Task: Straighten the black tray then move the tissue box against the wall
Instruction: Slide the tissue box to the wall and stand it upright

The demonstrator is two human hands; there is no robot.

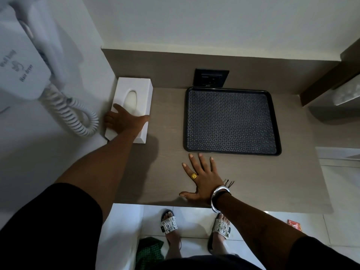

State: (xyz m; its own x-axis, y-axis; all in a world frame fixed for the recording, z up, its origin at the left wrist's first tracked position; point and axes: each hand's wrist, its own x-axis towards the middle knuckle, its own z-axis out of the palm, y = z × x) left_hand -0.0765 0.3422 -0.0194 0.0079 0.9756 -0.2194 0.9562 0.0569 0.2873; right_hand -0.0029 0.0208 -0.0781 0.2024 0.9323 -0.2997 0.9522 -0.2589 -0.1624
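Grey wood-grain counter (171, 172) set in a corner, white wall on the left carrying a wall-hung hair dryer (25, 61) with coiled cord.

Black tray (231, 120): lies roughly square to the counter's back edge, just below the wall socket (211, 77). Judged straightened; step one looks done.

Tissue box (132, 106): white, long side running along the left wall, far end near the back panel. It sits close to the wall, possibly touching; the hand and dim light hide the seam. Step two appears under way or near its end.

Left hand (124, 120): laid over the near half of the box, fingers draped across the top toward the wall side, thumb at the right edge. A loose clasp pressing sideways, not a lift.

Right hand (202, 180): flat on the counter, fingers spread, holding nothing; fingertips just short of the tray's near rim.
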